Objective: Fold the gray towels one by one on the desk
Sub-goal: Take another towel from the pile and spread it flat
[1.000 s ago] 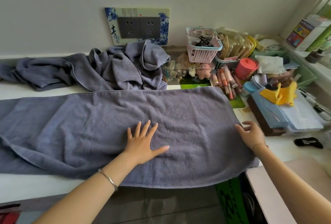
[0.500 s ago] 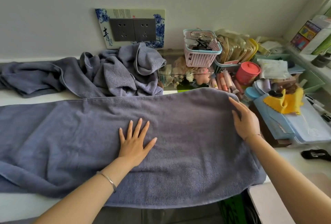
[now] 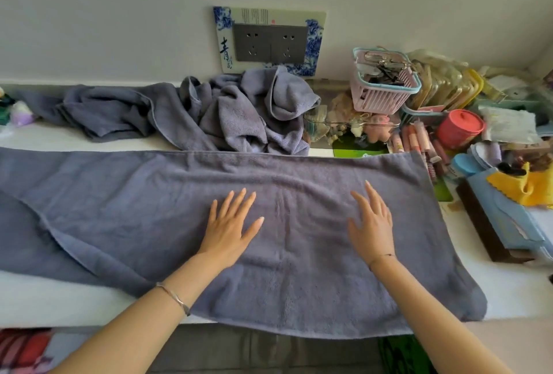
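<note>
A gray towel (image 3: 125, 209) lies spread along the white desk (image 3: 59, 299), doubled lengthwise, its near edge hanging over the front. My left hand (image 3: 230, 224) rests flat on its middle with fingers spread. To its right, my right hand (image 3: 371, 221) also lies flat on the cloth, fingers apart. Neither hand grips anything. Behind the spread towel, a heap of crumpled gray towels (image 3: 209, 113) sits against the wall below the socket plate.
The right end of the desk is crowded: a pink basket (image 3: 386, 89), a red lidded cup (image 3: 459, 129), a row of tubes (image 3: 416, 140), a blue pouch with a yellow cloth (image 3: 526, 185). A socket plate (image 3: 269, 40) is on the wall.
My right hand slid left from the towel's right edge to its middle. My left hand stayed flat on the cloth. The view shifted left and down.
</note>
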`<act>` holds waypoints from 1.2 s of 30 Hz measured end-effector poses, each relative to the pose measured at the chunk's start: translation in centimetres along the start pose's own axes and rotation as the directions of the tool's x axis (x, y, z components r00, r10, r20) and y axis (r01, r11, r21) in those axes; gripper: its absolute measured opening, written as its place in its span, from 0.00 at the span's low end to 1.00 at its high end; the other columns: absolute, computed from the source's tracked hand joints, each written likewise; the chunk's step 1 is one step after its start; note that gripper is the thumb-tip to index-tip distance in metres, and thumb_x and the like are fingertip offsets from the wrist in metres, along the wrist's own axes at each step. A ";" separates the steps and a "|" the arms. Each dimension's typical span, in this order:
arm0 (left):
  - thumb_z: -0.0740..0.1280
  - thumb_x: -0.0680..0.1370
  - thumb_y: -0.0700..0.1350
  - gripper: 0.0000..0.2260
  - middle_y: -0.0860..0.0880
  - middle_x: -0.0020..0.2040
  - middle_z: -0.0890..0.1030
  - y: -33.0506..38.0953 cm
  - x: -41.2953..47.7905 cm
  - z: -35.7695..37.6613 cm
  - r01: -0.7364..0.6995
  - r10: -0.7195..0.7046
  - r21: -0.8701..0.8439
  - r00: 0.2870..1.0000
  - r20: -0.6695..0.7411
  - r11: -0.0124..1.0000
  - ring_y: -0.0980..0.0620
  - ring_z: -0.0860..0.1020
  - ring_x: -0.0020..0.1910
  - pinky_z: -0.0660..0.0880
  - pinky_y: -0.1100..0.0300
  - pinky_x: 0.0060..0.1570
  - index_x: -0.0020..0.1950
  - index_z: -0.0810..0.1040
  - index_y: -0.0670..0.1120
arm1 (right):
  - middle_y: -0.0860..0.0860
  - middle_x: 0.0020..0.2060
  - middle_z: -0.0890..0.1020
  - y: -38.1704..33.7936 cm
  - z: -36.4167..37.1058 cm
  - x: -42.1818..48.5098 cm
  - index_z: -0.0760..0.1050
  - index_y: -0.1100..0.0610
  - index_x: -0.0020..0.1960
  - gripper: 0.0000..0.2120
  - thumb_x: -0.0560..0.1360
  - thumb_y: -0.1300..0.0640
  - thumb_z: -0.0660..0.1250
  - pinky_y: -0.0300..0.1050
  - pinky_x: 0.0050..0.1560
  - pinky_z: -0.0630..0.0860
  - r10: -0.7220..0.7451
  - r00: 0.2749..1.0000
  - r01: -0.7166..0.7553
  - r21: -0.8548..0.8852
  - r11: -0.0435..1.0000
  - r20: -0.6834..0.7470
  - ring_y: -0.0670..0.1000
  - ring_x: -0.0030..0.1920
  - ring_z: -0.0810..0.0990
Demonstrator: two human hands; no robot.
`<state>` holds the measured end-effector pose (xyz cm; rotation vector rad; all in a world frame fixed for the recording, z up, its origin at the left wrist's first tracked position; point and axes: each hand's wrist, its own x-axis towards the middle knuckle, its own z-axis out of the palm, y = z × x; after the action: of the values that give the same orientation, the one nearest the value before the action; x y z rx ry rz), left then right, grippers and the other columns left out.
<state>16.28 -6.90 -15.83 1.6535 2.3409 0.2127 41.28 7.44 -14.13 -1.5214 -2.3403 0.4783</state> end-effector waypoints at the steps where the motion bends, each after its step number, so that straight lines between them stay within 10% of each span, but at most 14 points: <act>1: 0.23 0.64 0.73 0.43 0.55 0.78 0.42 -1.4 -0.7 -0.4 0.033 -0.033 0.009 0.999 -0.012 0.999 0.54 0.37 0.76 0.35 0.50 0.73 0.77 0.40 0.57 | 0.52 0.76 0.57 -1.7 0.9 -0.4 0.66 0.53 0.70 0.23 0.76 0.59 0.65 0.54 0.74 0.53 -0.036 0.999 0.035 0.030 0.999 0.031 0.57 0.75 0.56; 9: 0.26 0.68 0.73 0.47 0.49 0.77 0.56 -14.8 -8.0 -5.0 0.258 -0.251 0.051 0.961 -0.121 0.965 0.48 0.51 0.77 0.46 0.47 0.74 0.77 0.56 0.50 | 0.52 0.74 0.62 -17.1 8.6 -3.0 0.68 0.55 0.69 0.22 0.76 0.61 0.62 0.47 0.74 0.48 -0.394 0.890 0.358 0.182 0.916 0.228 0.54 0.75 0.56; 16: 0.32 0.73 0.69 0.43 0.48 0.67 0.74 -24.9 -13.4 -8.1 0.337 -0.331 0.114 0.941 -0.069 0.935 0.45 0.62 0.74 0.51 0.46 0.72 0.70 0.71 0.46 | 0.50 0.61 0.76 -30.2 14.1 -6.0 0.73 0.53 0.64 0.16 0.77 0.54 0.63 0.46 0.68 0.63 -0.495 0.785 0.398 0.308 0.864 0.372 0.54 0.64 0.71; 23: 0.41 0.83 0.57 0.36 0.45 0.26 0.78 -31.3 -14.7 -11.4 0.137 -0.090 0.320 0.984 -0.156 0.938 0.45 0.80 0.31 0.69 0.53 0.56 0.28 0.78 0.45 | 0.49 0.64 0.75 -38.6 17.7 -7.7 0.73 0.52 0.64 0.15 0.79 0.53 0.61 0.44 0.68 0.62 -0.483 0.725 0.401 0.269 0.876 0.491 0.53 0.65 0.70; 25: 0.42 0.83 0.55 0.33 0.43 0.31 0.81 -31.4 -15.6 -13.1 0.135 -0.115 0.313 0.990 -0.083 0.940 0.44 0.80 0.33 0.72 0.56 0.40 0.36 0.80 0.43 | 0.49 0.63 0.75 -40.0 18.2 -7.4 0.74 0.51 0.63 0.14 0.79 0.53 0.61 0.44 0.67 0.63 -0.474 0.737 0.410 0.239 0.880 0.482 0.53 0.64 0.71; 28: 0.46 0.84 0.53 0.22 0.42 0.56 0.80 -33.0 -17.2 -13.4 0.296 -0.326 0.288 0.944 0.060 0.911 0.43 0.78 0.55 0.70 0.55 0.45 0.61 0.75 0.43 | 0.49 0.62 0.75 -42.2 19.0 -7.2 0.75 0.52 0.63 0.14 0.79 0.52 0.60 0.45 0.66 0.63 -0.460 0.734 0.417 0.203 0.886 0.500 0.52 0.64 0.71; 36: 0.50 0.83 0.54 0.20 0.45 0.51 0.81 -36.8 -18.3 -16.6 0.455 -0.487 0.313 0.873 0.030 0.834 0.46 0.79 0.50 0.68 0.57 0.40 0.53 0.77 0.42 | 0.48 0.63 0.74 -46.6 20.4 -6.5 0.73 0.52 0.63 0.13 0.80 0.53 0.60 0.48 0.67 0.66 -0.423 0.745 0.385 0.186 0.904 0.516 0.51 0.64 0.70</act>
<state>-16.05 -36.05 -7.50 1.0923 2.7013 -0.3373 -2.93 -18.52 -12.55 -0.8552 -2.9397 0.9662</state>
